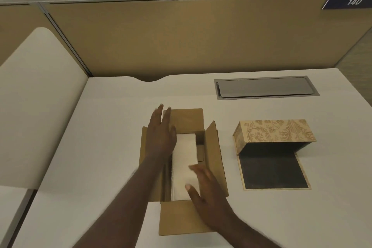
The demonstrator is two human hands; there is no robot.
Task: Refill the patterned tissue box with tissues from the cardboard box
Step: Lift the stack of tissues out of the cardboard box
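Tissues (184,164) lie in the cardboard box (215,159); our left hand (161,135) and right hand (207,193) hover open-palmed; sign (346,1) reads "140".

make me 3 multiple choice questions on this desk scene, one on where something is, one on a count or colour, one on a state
1. Where does the patterned tissue box stand relative to the cardboard box?
A. To its right
B. To its left
C. Stacked on top of it

2. What colour is the inside of the patterned tissue box?
A. White
B. Black
C. Red

3. What state is the cardboard box in?
A. Taped shut
B. Crushed flat
C. Flaps open, white tissues showing inside

Answers:
1. A: it stands on the white desk to the right, apart from the cardboard box.
2. B: its folded-out flap and interior show black.
3. C: all the flaps are spread out, with the left hand and right hand open over the stack, gripping nothing.
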